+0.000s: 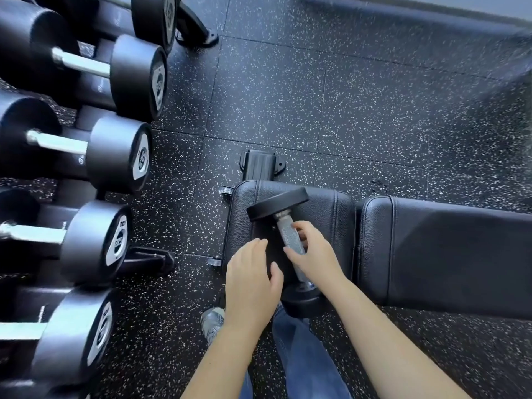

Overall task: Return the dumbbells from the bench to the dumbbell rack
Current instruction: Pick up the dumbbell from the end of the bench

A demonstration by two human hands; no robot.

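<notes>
A black dumbbell [277, 207] with a knurled steel handle lies slanted on the seat pad of the black bench [328, 208]; its near head hangs at the pad's front edge. My right hand [316, 256] wraps the handle, thumb on one side and fingers on the other. To the left of the handle, my left hand [250, 283] hovers with its fingers spread and nothing in it. The dumbbell rack [149, 259] runs down the left side, loaded with large black dumbbells [115, 156].
The bench's long back pad [446, 254] stretches to the right. Its front foot [259, 165] sits on the speckled rubber floor [288, 96]. My shoe [211, 322] and jeans leg [299, 361] are below the hands. A strip of floor separates bench and rack.
</notes>
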